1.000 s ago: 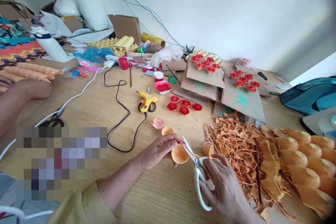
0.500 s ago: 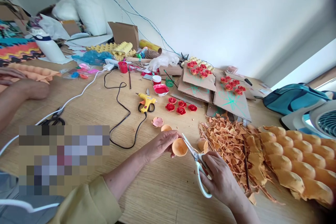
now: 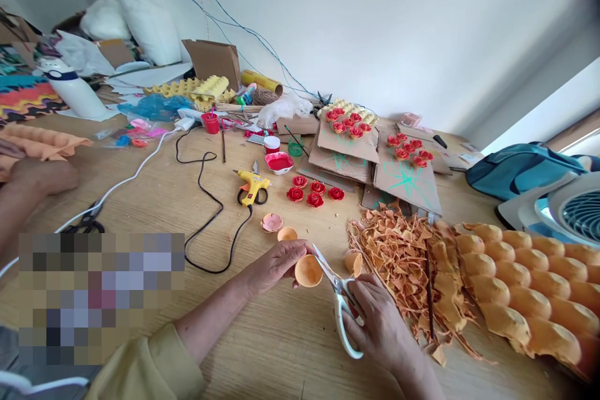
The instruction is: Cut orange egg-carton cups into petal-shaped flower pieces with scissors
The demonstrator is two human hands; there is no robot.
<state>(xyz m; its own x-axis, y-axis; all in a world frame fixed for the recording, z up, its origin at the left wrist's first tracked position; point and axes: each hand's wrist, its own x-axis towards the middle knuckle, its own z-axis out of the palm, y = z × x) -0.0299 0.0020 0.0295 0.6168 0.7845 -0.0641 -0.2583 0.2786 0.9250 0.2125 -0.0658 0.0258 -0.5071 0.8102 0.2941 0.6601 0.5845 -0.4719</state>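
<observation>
My left hand (image 3: 276, 264) pinches a small orange egg-carton cup (image 3: 308, 270) just above the wooden table (image 3: 290, 344). My right hand (image 3: 379, 322) grips white-handled scissors (image 3: 338, 303), whose blades are at the cup's right rim. Another cut cup (image 3: 352, 261) lies just right of the blades. Two more cups (image 3: 287, 234) and a pinkish one (image 3: 271, 222) sit beyond my left hand.
A heap of orange trimmings (image 3: 403, 256) and an orange egg tray (image 3: 520, 290) lie at right. A yellow glue gun (image 3: 252, 184) with black cord, red paper roses (image 3: 315, 190), cardboard sheets with roses (image 3: 405, 172) and a red paint dish (image 3: 279, 162) lie beyond. Another person's arm (image 3: 32, 184) and black scissors (image 3: 89, 222) are at left.
The view has swung slightly right, showing a fan at the right edge. My hands keep the cup and scissors together, the blades still at the cup's rim.
</observation>
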